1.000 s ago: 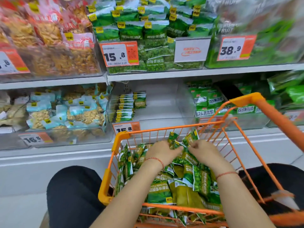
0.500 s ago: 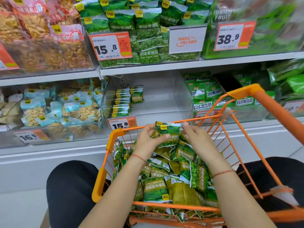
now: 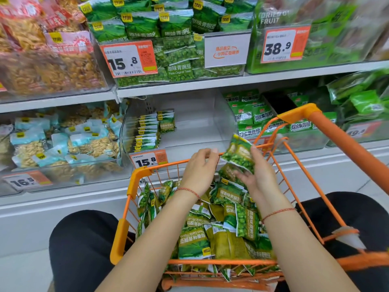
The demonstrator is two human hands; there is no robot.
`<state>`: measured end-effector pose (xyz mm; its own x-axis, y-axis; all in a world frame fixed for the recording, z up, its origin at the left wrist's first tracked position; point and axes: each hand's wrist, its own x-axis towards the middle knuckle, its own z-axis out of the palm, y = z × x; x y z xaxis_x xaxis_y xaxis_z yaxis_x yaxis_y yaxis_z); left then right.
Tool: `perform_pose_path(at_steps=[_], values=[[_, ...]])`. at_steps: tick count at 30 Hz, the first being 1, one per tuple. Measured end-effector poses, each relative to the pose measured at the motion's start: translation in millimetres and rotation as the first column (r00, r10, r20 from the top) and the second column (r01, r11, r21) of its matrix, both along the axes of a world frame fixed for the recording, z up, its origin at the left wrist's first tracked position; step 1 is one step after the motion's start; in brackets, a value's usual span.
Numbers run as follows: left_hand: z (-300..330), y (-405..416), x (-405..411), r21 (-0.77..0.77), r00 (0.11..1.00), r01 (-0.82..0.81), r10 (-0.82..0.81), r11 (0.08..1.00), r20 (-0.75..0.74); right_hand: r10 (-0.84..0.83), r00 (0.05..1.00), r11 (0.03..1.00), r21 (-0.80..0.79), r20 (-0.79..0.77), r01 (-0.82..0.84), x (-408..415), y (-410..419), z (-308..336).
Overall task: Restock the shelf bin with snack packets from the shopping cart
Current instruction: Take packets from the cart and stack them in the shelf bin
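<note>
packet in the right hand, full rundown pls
The packet is a small green foil-look pouch printed with green peas and a yellow tag at its top corner. It is tilted, lifted above the orange cart, blurred. The right hand grips its right edge; the left hand is just clear of it.

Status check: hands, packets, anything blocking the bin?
Right hand grips a green packet above the cart. Left hand open, holding nothing. Clear bin mostly bare, one stack at its left. Path to it open.
</note>
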<state>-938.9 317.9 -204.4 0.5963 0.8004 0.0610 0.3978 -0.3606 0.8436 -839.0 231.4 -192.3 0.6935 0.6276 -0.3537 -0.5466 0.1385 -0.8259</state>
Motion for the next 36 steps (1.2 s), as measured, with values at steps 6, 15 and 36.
perform_pose_path(at_steps=[6, 15, 36], values=[[-29.2, -21.1, 8.1, 0.176, 0.775, 0.207, -0.051, 0.962, -0.629, -0.212, 0.976, 0.976, -0.058, -0.043, 0.21, 11.2, -2.4, -3.2], [-18.2, -3.2, -9.1, -0.067, 0.958, -0.03, 0.01, 0.997, -0.288, -0.174, 0.98, 0.984, -0.054, -0.091, 0.17, 7.1, -0.5, 2.2], [23.9, 0.0, -35.8, -0.24, 0.96, 0.008, 0.06, 0.971, 0.275, 0.275, 0.96, 0.959, 0.053, 0.048, -0.278, -13.6, 6.5, -3.6]])
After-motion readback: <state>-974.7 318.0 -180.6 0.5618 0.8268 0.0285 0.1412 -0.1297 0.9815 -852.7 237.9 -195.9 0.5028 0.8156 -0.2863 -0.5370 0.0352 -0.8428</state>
